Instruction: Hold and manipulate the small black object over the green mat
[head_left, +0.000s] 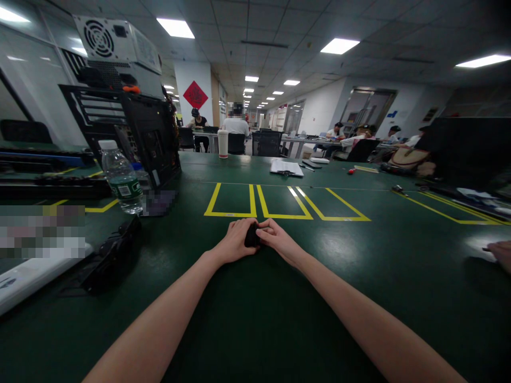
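Observation:
Both arms reach forward over the dark green table (255,319). My left hand (238,239) is closed around a small black object (251,235), whose exact kind I cannot make out. From the other side, the thumb and forefinger of my right hand (277,239) pinch at that object's right edge. Much of it is hidden behind the fingers. The hands sit just in front of yellow tape outlines (285,216) stuck on the tabletop.
On the left stand a water bottle (124,183), a black computer case (149,133) and a power supply (115,40). A white cup (223,144) and a clipboard with papers (286,168) are farther back. Another person's hand (501,254) shows at the right edge.

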### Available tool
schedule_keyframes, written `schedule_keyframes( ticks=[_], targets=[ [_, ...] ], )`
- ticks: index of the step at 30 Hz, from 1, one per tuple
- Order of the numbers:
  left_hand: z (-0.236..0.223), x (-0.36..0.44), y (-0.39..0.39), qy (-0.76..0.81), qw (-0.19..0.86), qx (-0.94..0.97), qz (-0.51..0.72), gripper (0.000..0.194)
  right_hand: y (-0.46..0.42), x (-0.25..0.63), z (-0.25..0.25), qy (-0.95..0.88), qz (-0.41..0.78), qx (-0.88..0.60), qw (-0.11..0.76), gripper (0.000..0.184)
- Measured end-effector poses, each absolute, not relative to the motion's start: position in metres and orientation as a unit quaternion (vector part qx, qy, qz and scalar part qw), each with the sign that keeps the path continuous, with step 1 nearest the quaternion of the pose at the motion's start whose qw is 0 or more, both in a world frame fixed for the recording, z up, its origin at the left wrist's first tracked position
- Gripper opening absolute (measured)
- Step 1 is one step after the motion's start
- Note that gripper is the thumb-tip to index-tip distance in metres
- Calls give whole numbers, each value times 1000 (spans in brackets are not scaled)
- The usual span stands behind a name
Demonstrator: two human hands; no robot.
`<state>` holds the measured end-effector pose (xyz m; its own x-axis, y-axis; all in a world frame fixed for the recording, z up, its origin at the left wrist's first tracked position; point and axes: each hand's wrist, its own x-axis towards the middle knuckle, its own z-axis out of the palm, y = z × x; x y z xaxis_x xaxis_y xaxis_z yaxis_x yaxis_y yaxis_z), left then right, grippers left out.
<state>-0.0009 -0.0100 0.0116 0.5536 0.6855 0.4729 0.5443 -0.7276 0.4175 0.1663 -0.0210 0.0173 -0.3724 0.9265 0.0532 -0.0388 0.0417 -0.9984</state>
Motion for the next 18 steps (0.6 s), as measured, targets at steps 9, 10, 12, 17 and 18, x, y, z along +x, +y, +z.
schedule_keyframes(
  ticks=[9,10,12,17,18],
  targets=[
    [13,-1,-11,353,118,873,315,56,-10,165,5,-575,576,-403,419,31],
    [13,-1,-11,353,118,873,315,56,-11,166,6,-577,577,-401,417,31],
    [13,-1,-11,354,119,872,316,56,-13,167,9,-583,581,-393,410,29],
    [12,-1,-11,352,116,873,317,56,-19,168,16,-589,586,-380,406,31],
    [12,-1,-10,352,116,873,318,56,-20,167,16,-587,586,-380,409,28]
  ],
)
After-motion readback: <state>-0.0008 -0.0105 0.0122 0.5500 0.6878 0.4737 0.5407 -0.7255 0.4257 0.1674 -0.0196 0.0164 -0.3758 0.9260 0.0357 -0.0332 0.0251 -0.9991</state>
